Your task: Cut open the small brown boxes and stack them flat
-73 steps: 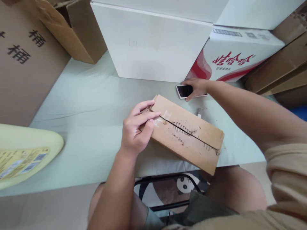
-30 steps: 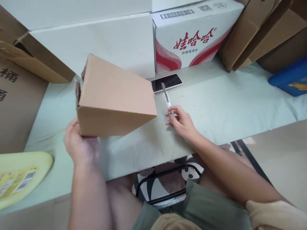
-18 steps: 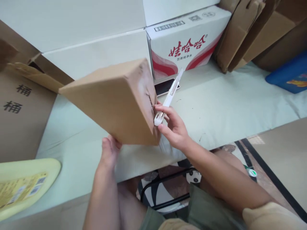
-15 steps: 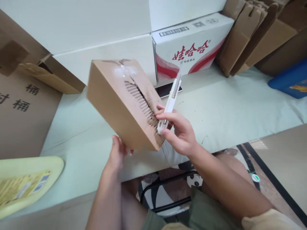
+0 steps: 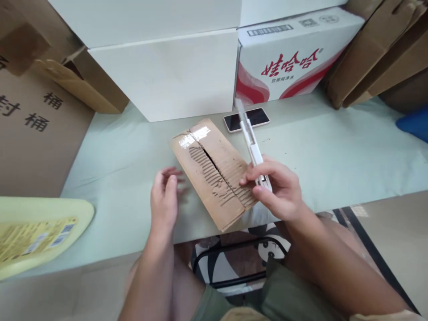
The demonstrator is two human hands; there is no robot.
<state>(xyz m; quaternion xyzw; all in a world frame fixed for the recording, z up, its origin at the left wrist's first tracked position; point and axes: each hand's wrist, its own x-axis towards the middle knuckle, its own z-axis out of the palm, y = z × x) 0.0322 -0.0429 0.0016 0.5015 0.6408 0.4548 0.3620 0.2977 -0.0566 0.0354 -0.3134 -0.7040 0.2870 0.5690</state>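
A brown cardboard box (image 5: pixel 217 149) rests on the pale green cloth, its torn, ridged top facing up. A dark slit runs along the middle of that face, and shiny clear tape crosses its far end. My right hand (image 5: pixel 279 189) grips a white utility knife (image 5: pixel 253 149) between thumb and fingers, the blade pointing up and away. Its fingers are over the near right corner of the box. Just left of the box, my left hand (image 5: pixel 164 198) holds nothing, its fingers loosely curled and apart, slightly blurred.
Behind the box lies a phone (image 5: pixel 259 118), in front of white cartons (image 5: pixel 180 76) and a red-and-white printed carton (image 5: pixel 294 71). Large cardboard (image 5: pixel 36 147) stands at left, above a pale yellow bottle (image 5: pixel 43 214). Folded cardboard (image 5: pixel 374 53) and a blue object (image 5: pixel 414 127) are at right.
The box has come down from a raised, tilted position onto the cloth. My left hand has let go of it. The knife now leans to the left, still in my right hand.
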